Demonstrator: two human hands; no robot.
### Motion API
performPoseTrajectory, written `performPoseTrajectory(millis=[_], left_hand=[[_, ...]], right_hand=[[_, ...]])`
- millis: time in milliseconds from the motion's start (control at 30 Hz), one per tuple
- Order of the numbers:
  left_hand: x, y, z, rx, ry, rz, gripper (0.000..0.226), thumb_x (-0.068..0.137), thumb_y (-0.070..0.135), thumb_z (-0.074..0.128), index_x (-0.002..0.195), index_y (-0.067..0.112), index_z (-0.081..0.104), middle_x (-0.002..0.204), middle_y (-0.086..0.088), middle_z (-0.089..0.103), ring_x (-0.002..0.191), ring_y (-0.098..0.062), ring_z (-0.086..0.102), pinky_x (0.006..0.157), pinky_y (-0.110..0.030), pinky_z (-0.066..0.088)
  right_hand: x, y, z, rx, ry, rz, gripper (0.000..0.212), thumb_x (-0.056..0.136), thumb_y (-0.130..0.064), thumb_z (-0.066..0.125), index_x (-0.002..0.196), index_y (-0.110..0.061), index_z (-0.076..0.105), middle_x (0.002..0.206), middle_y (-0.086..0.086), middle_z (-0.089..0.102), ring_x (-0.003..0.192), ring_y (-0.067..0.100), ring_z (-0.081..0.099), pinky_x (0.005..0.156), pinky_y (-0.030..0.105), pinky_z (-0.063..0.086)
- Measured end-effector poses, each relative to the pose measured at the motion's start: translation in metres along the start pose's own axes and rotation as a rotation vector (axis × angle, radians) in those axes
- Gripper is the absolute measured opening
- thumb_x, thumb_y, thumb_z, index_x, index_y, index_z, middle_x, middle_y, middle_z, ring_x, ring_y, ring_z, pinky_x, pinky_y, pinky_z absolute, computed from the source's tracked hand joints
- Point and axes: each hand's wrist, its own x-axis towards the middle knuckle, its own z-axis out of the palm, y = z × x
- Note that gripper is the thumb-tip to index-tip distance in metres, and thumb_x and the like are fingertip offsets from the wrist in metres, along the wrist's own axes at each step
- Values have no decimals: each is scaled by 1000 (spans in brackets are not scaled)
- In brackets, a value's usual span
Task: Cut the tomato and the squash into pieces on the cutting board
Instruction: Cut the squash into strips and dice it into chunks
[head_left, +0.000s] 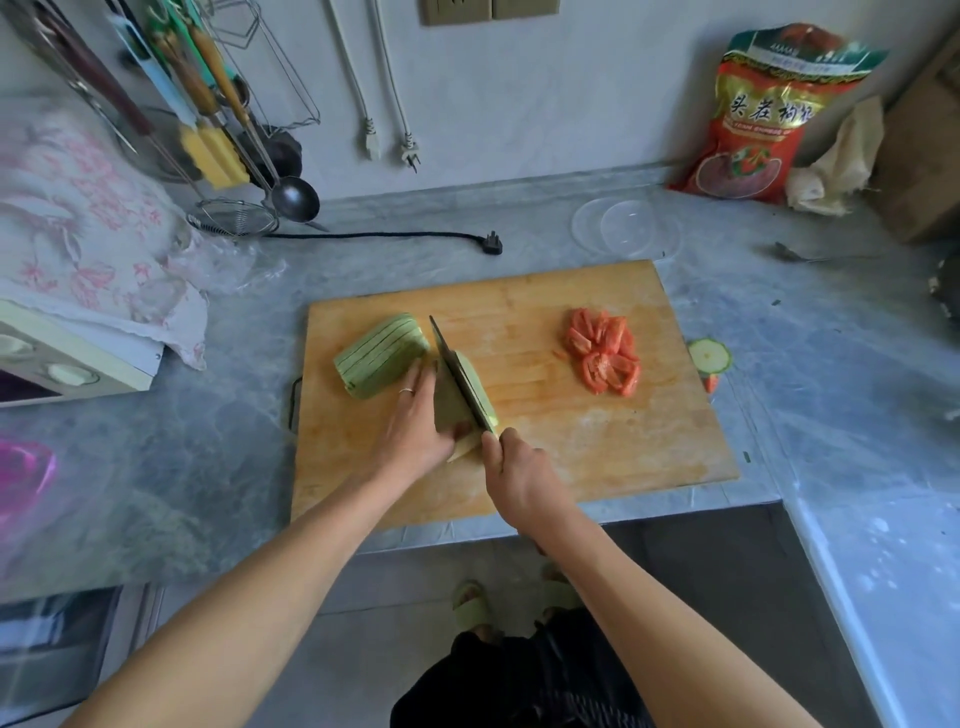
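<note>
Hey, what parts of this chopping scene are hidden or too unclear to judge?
All in the head view:
- Knife handle: hidden inside the right hand.
- Squash being cut: partly covered by the blade and the left hand.
- Object at the right edge: cut off by the frame.
- Small print on the red bag: too small.

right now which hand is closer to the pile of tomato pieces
Right. The right hand grips the knife handle near mid-board, with bare board between it and the tomato pieces. The left hand is farther left, on the squash.
</note>
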Motion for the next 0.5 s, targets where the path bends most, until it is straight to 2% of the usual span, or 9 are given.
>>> performPoseTrajectory(millis=[67, 100, 167, 233, 300, 400, 500], left_hand=[[-2, 1, -9, 238, 121, 169, 96, 78, 21, 79, 155, 19, 22, 164, -4, 9, 150, -29, 13, 111, -44, 37], [2, 3, -16, 380, 165, 315, 88, 75, 14, 80, 151, 19, 34, 160, -7, 20, 149, -32, 16, 113, -48, 36], [14, 9, -30, 657, 148, 596, 68, 72, 2, 77, 134, 19, 56, 145, -7, 47, 143, -31, 30, 118, -55, 24], [23, 23, -43, 827, -1, 743, 50, 77, 2, 69, 124, 21, 66, 130, -2, 62, 136, -25, 41, 122, -52, 3], [31, 43, -49, 945, -200, 734, 47, 83, 3, 59, 123, 26, 67, 125, 4, 66, 133, -19, 43, 122, -46, -5], [38, 65, -46, 1078, -371, 669, 44, 85, 1, 53, 117, 24, 70, 114, 3, 69, 125, -19, 49, 124, -44, 1], [38, 79, -43, 1168, -433, 648, 25, 82, -1, 53, 88, 17, 70, 83, 3, 64, 105, -21, 59, 123, -45, 11]], right_hand=[[-1, -1, -2, -6, -9, -5, 40, 105, -47, 24, 92, -13, 40, 79, 12, 52, 59, 22, 44, 58, 34, 32], [-1, -2, -3, -3, -8, -3, 39, 105, -47, 24, 93, -13, 40, 80, 13, 52, 58, 21, 42, 59, 34, 32], [0, -4, -5, -7, -18, 1, 39, 105, -46, 25, 95, -12, 40, 82, 13, 52, 57, 19, 42, 54, 33, 31], [-2, -5, -6, -8, -22, -1, 39, 106, -45, 26, 95, -11, 41, 82, 13, 52, 56, 17, 43, 48, 31, 28], [-4, -6, -7, -15, -15, 4, 39, 106, -45, 26, 95, -11, 41, 84, 15, 54, 55, 18, 43, 46, 30, 28], [-5, -8, -7, -17, -9, 21, 38, 106, -44, 27, 95, -11, 41, 85, 16, 54, 55, 20, 43, 48, 33, 34], [-6, -9, -9, 0, -11, 49, 38, 106, -44, 28, 93, -11, 41, 83, 13, 52, 56, 20, 43, 57, 36, 41]])
